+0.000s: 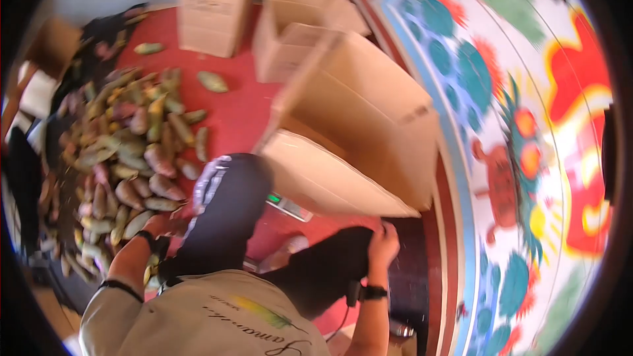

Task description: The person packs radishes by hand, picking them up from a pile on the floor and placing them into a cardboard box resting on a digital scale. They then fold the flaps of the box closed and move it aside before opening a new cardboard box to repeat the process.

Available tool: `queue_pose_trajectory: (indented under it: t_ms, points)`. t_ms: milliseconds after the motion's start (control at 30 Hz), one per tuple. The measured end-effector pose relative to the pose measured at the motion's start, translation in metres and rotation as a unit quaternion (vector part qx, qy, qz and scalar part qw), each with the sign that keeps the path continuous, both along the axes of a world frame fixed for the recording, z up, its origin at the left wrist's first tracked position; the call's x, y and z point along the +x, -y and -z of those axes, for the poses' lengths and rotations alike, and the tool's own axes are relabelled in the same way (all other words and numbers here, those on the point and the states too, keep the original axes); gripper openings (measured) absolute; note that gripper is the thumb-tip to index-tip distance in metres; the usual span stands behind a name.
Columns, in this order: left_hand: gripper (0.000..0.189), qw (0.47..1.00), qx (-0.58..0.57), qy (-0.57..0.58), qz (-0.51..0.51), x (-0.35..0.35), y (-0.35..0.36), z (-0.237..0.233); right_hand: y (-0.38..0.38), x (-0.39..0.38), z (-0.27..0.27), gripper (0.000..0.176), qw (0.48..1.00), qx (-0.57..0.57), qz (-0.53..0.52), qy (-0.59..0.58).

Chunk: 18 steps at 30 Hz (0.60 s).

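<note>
My left hand reaches down beside my bent knee to the right edge of a heap of long, tapered fruits in green, yellow and purplish red. Its fingers are blurred against the heap, and I cannot tell what they grip. My right hand is by my other knee, close under the lower corner of a large open cardboard box; its fingers are mostly turned from view. A scale with a lit green display shows between my knees, partly under the box in this view.
Two more cardboard boxes, one upright and one with raised flaps, stand behind on the red floor. Loose single fruits lie near them. A brightly painted wall runs along the right. Dark cloth edges the heap.
</note>
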<state>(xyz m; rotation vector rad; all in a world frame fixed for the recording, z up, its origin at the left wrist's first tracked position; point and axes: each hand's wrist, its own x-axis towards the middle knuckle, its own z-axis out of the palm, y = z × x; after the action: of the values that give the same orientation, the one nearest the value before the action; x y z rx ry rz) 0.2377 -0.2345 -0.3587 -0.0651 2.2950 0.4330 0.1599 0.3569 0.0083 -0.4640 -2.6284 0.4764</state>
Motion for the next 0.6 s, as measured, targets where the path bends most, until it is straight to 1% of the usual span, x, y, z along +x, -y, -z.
queue_pose_trajectory:
  t_ms: [33, 67, 100, 133, 167, 200, 233, 300, 333, 400, 433, 500, 533, 600]
  points:
    - [0.042, 0.994, -0.001, 0.043, -0.104, -0.022, -0.036, -0.104, 0.000, 0.001, 0.001, 0.015, 1.000, 0.001, 0.001, -0.005]
    - [0.041, 0.998, 0.032, -0.050, -0.003, -0.017, -0.018, -0.049, -0.002, 0.001, 0.004, 0.016, 0.999, 0.018, -0.024, -0.029]
    - [0.040, 0.992, 0.056, -0.110, 0.028, -0.012, 0.002, -0.015, -0.001, 0.003, 0.004, 0.018, 0.999, 0.004, -0.022, -0.031]
    - [0.049, 0.970, 0.061, -0.200, 0.124, -0.012, 0.002, -0.017, 0.006, 0.004, -0.002, 0.019, 1.000, -0.007, 0.006, -0.013]
    - [0.056, 0.911, 0.121, -0.312, 0.239, -0.014, 0.021, 0.022, -0.001, 0.004, 0.006, 0.017, 1.000, 0.011, 0.008, 0.010]
    - [0.055, 0.945, 0.120, -0.233, 0.196, -0.015, 0.018, 0.013, 0.000, 0.005, 0.009, 0.016, 1.000, 0.011, 0.004, -0.011]
    - [0.054, 0.971, 0.110, -0.151, 0.148, -0.016, 0.023, -0.007, 0.002, 0.005, 0.007, 0.015, 1.000, 0.005, 0.012, -0.009]
    - [0.051, 0.988, 0.132, -0.043, 0.062, -0.024, 0.007, -0.050, 0.000, 0.004, 0.011, 0.014, 0.999, 0.001, 0.012, -0.051]
    - [0.048, 0.984, 0.133, -0.079, 0.087, -0.025, 0.022, -0.025, -0.001, 0.004, 0.011, 0.014, 0.998, 0.004, 0.030, -0.053]
    - [0.043, 0.970, 0.130, -0.154, 0.135, -0.023, 0.054, 0.027, -0.001, 0.005, 0.011, 0.014, 0.998, -0.020, 0.028, -0.044]
    - [0.043, 0.968, 0.132, -0.154, 0.147, -0.028, 0.058, 0.029, 0.000, 0.006, 0.011, 0.014, 0.998, -0.020, 0.040, -0.046]
    - [0.037, 0.973, 0.025, -0.071, 0.217, -0.039, 0.062, 0.025, -0.001, 0.008, 0.009, 0.015, 0.997, -0.033, 0.027, -0.061]
    - [0.037, 0.972, 0.025, -0.074, 0.223, -0.044, 0.059, 0.019, -0.003, 0.009, 0.009, 0.015, 0.997, -0.032, 0.033, -0.064]
    - [0.034, 0.992, 0.069, -0.096, 0.044, -0.044, 0.055, 0.002, -0.004, 0.009, 0.011, 0.015, 0.997, -0.043, 0.031, -0.056]
